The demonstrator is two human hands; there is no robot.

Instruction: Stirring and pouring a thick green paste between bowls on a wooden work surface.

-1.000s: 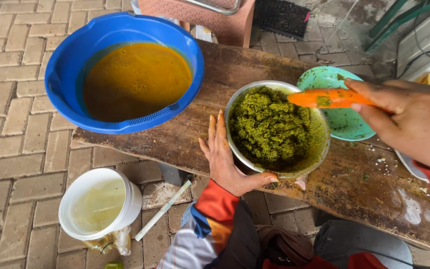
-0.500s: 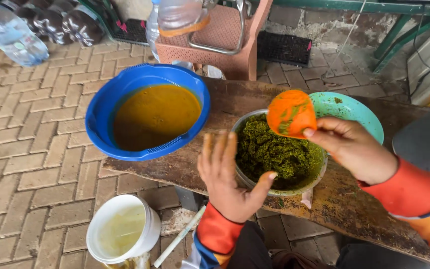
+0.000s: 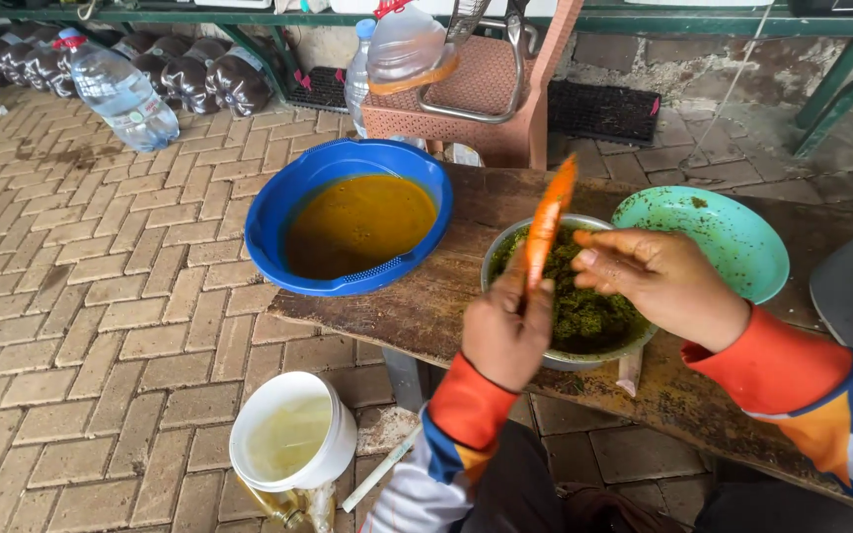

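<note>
**Orange spoon held over a bowl of green paste**

A metal bowl (image 3: 584,326) sits on the near part of a dark wooden worktop (image 3: 426,306), filled with a coarse dark-green paste (image 3: 589,311). Both hands meet above it. The left hand (image 3: 505,331) is at the bowl's left rim, its fingers clenched around the lower end of an orange spoon (image 3: 548,222), which stands almost upright and edge-on to the camera. The right hand (image 3: 659,281) is over the bowl's right side, its fingers (image 3: 594,262) curled and reaching toward the spoon; whether they touch it I cannot tell.

Just right of the bowl, and a little farther off, lies a teal plate (image 3: 718,232), touching or nearly touching the bowl's rim; it carries only green specks and smears. To the left on the worktop stands a blue basin (image 3: 293,197) holding a smooth orange-brown liquid (image 3: 357,222).

On the brick floor (image 3: 101,296), near and left, a white tub (image 3: 293,439) holds a pale yellowish liquid. At the far left lies a clear water bottle (image 3: 120,94) beside a row of dark bottles (image 3: 199,74). Beyond the basin stands a pink plastic chair (image 3: 491,84) with a clear jug (image 3: 405,44) on it, part filled.
</note>
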